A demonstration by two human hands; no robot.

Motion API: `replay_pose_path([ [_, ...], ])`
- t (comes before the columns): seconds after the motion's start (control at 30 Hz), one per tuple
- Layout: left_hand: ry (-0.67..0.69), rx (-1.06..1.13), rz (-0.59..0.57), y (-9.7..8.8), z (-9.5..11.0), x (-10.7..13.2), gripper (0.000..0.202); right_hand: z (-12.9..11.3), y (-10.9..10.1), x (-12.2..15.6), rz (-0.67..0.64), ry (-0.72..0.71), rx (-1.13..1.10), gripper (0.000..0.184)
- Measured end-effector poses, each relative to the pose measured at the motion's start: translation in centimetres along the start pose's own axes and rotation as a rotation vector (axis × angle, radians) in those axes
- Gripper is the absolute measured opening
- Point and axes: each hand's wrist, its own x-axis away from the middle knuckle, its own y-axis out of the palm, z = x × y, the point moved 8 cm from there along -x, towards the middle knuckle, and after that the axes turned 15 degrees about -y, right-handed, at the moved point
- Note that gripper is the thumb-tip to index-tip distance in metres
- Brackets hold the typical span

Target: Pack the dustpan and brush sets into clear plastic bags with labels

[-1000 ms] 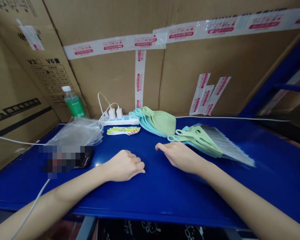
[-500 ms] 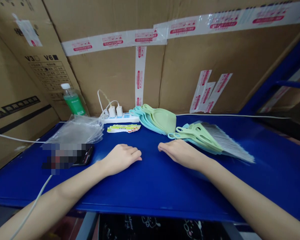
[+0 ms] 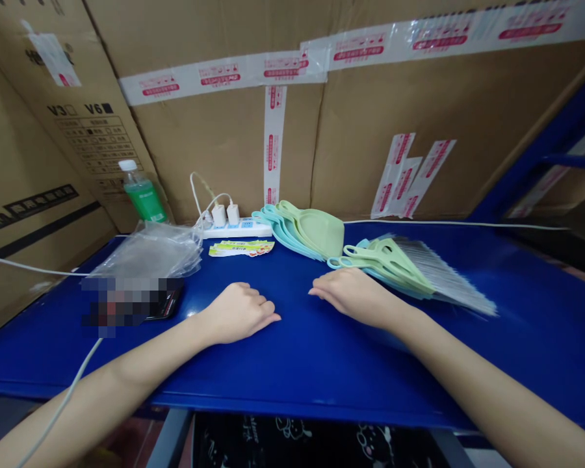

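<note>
On left cardboard box [image 3: 53,162], print "V3" and "V6".

Left hand [image 3: 238,312]: palm down on the blue table [image 3: 322,364], fingers loosely curled, holding nothing.
Right hand [image 3: 353,296]: flat on the table, empty, just beside the small brooms [image 3: 400,266].
Small brooms: green and pale blue, stacked, bristles pointing right.
Dustpans [image 3: 305,231]: nested stack, behind the brooms.
Labels [image 3: 241,247]: small pile beside the power strip [image 3: 234,227].
Plastic bags [image 3: 151,255]: clear heap at left, with a green bottle [image 3: 141,194] behind.
Backdrop: taped cardboard boxes [image 3: 370,123].
</note>
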Motion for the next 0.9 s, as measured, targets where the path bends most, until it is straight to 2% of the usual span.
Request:
replay_pose_path([
  [0.23,-0.049,-0.065,0.0,0.3,-0.8,-0.4,0.044,0.5,0.0,0.3,-0.026,0.079,-0.05,0.023],
  [0.47,-0.052,-0.175,-0.169,1.4,-0.8,-0.3,0.016,0.4,0.0,0.4,-0.088,0.107,-0.071,0.043],
  [0.6,-0.065,-0.186,-0.196,1.5,-0.8,-0.3,0.011,0.5,0.0,0.4,-0.075,0.114,-0.066,0.039],
  [0.77,-0.118,-0.138,-0.175,1.4,-1.1,-0.4,0.018,0.4,0.4,0.2,-0.093,0.081,-0.073,0.024],
  [0.9,-0.134,-0.103,-0.143,1.3,-1.3,-0.4,0.033,0.3,0.1,0.2,-0.093,0.072,-0.027,0.026],
])
